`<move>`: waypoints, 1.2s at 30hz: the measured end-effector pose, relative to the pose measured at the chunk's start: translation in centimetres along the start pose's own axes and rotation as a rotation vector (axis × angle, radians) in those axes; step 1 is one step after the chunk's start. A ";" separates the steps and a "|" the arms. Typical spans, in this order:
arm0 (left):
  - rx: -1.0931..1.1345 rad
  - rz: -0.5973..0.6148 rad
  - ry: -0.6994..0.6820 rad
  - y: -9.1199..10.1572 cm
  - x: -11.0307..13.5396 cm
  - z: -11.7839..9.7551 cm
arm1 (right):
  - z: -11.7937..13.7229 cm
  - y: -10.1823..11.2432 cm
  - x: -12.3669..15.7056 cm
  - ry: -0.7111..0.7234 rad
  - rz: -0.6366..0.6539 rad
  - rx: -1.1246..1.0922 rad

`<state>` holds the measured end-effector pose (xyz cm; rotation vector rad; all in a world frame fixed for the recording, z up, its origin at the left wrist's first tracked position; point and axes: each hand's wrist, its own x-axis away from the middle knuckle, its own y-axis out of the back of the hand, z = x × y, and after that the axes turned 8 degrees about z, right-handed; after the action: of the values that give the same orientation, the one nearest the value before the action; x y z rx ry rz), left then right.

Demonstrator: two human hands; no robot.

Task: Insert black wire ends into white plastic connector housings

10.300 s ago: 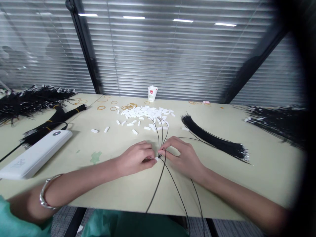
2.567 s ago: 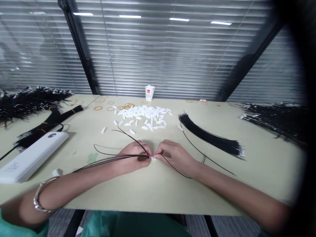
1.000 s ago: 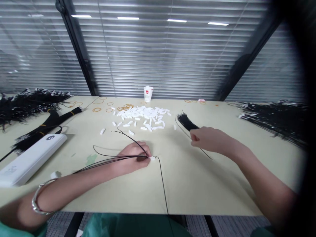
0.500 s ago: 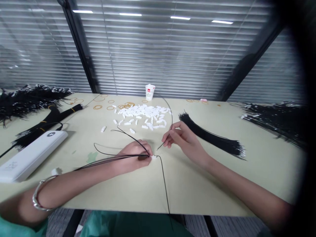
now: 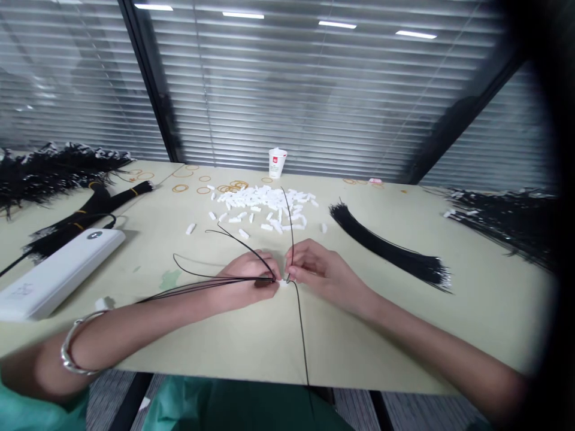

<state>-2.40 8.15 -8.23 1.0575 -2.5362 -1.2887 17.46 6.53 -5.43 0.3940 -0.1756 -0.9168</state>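
Note:
My left hand [image 5: 254,275] is closed around a small white plastic connector [image 5: 283,282], whose right end shows past the fingertips. Several thin black wires [image 5: 193,288] run from that grip back over the left forearm. Out of the connector's right side another black wire [image 5: 302,329] bends down and hangs over the table's front edge. Between thumb and fingers my right hand [image 5: 314,264] pinches a single black wire [image 5: 290,224], its free length standing up above the hand. The pinched wire's lower end is at the connector's right end; whether it is inside cannot be seen.
A pile of white connectors [image 5: 265,197] lies ahead, with rubber bands [image 5: 236,187] and a paper cup [image 5: 277,164] behind. To the right lies a wire bundle [image 5: 386,245]; black wire heaps [image 5: 507,218] fill the far right. A white power bank [image 5: 63,275] sits left.
My right hand has moved left and down, bringing its wire's end to the connector. My left hand keeps its grip almost in place. The view has shifted slightly.

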 end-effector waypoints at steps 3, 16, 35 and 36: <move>-0.008 0.006 0.000 0.1 0.1 -0.1 | -0.2 0.0 -0.1 -0.011 0.022 0.106; -0.017 -0.008 -0.005 0.0 -0.1 -0.1 | 0.1 -0.1 -0.2 -0.073 -0.092 0.342; -0.016 -0.019 -0.044 -0.2 -0.1 0.5 | -0.7 0.3 0.3 0.032 -0.027 0.454; -0.012 -0.016 -0.042 -0.1 -0.1 0.5 | -0.8 0.3 0.3 0.053 -0.031 0.466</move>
<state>-2.41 8.49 -8.61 1.0617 -2.5520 -1.3432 18.12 6.67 -6.06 0.8531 -0.3371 -0.8919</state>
